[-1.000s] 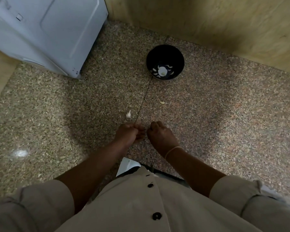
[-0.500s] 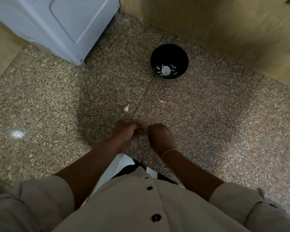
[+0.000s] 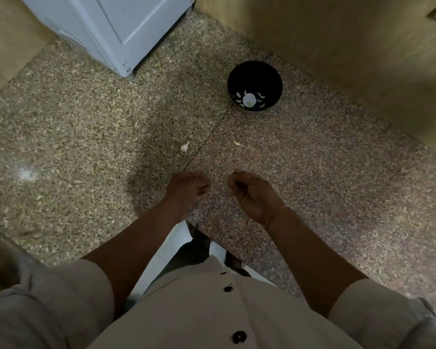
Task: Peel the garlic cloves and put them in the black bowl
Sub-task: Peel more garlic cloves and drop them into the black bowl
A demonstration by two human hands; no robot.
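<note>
The black bowl (image 3: 255, 71) stands on the speckled stone counter (image 3: 312, 172) at the far centre-right. Its bottom has a white pattern, and a pale round piece lies there. One unpeeled garlic clove (image 3: 184, 146) lies on the counter between the bowl and my hands. My left hand (image 3: 186, 190) and my right hand (image 3: 252, 195) hover a little apart over the near middle of the counter. Both have their fingers curled in. Whatever lies inside either hand is hidden.
A small scrap of garlic peel (image 3: 236, 142) lies right of the clove. A white appliance (image 3: 111, 28) stands at the far left. A wooden wall (image 3: 350, 46) runs along the back right, close behind the bowl. The counter's front edge is just below my hands.
My hands were pressed together fingertip to fingertip. They have since pulled apart, the right one moving to the right. The view has shifted a little.
</note>
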